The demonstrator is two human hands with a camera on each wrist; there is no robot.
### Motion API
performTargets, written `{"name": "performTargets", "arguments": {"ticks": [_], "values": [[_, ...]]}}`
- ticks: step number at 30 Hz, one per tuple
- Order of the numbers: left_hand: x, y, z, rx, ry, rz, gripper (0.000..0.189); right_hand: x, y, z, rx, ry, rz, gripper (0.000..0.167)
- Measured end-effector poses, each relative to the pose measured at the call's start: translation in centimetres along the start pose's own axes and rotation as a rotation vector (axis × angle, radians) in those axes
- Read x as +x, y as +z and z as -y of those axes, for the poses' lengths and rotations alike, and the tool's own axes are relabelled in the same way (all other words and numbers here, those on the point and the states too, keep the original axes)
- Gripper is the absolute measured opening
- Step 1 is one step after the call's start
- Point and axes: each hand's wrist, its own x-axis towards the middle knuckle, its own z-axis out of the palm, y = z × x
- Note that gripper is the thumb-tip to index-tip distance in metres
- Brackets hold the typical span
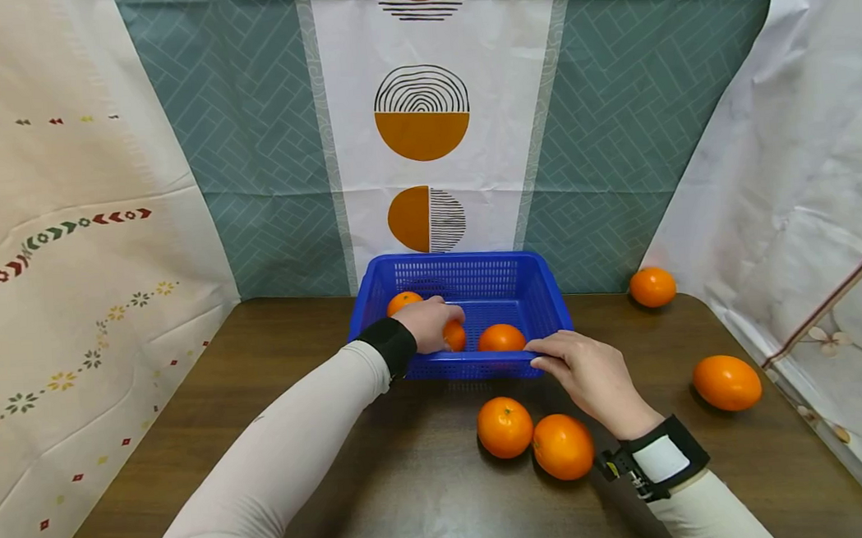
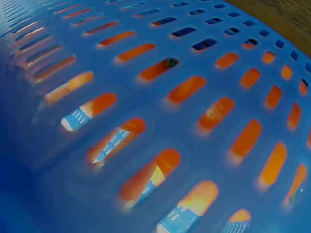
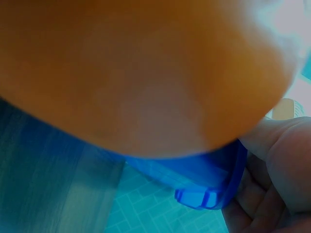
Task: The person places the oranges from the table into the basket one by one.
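Note:
A blue slotted plastic basket [image 1: 466, 365] stands on the table against the curtain. My left hand [image 1: 431, 322] reaches over its near wall, fingers curled down around an orange [image 1: 453, 336] inside; the fingertips are partly hidden. A second orange [image 1: 405, 303] lies behind that hand, and a third orange [image 1: 501, 338] sits by the front wall. At the near right corner my right hand [image 1: 594, 372] pinches the basket's rim between thumb and fingers. In the left wrist view the basket wall [image 2: 160, 107] fills the picture, orange skin showing through its slots.
Two oranges, one [image 1: 505, 427] and another [image 1: 564, 447], sit side by side in front of the basket, left of my right wrist. Farther right lie an orange [image 1: 727, 382] near the table edge and one [image 1: 653, 287] in the back corner. Curtains [image 1: 261, 148] hang around the wooden table [image 1: 415, 500].

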Motion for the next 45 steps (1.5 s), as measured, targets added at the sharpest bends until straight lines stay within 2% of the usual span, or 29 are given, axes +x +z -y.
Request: {"name": "performTargets", "arguments": {"ticks": [8, 17, 26, 31, 34, 40, 45], "values": [[0.5, 0.3, 0.3, -0.009, -0.008, 0.001, 0.052, 0.0, -0.2, 0.2, 0.009, 0.006, 0.001, 0.021], [0.3, -0.1, 0.2, -0.005, -0.004, 0.018, 0.052, 0.1, -0.2, 0.2, 0.006, -0.004, -0.004, 0.021], [0.5, 0.0, 0.6, -0.020, 0.061, 0.036, 0.045, 0.1, -0.2, 0.2, 0.011, 0.004, 0.003, 0.022], [0.1, -0.4, 0.3, -0.024, 0.138, 0.059, 0.040, 0.1, -0.3, 0.2, 0.019, 0.015, 0.012, 0.022], [-0.3, -0.5, 0.2, -0.019, 0.162, 0.064, 0.039, 0.0, -0.2, 0.2, 0.020, 0.019, 0.015, 0.022], [-0.7, -0.8, 0.1, -0.034, 0.157, 0.069, 0.038, -0.1, -0.2, 0.1, 0.018, 0.017, 0.012, 0.022], [-0.9, -0.9, 0.1, -0.028, 0.158, 0.047, 0.040, 0.0, -0.3, 0.1, 0.018, 0.011, 0.009, 0.022]]}}
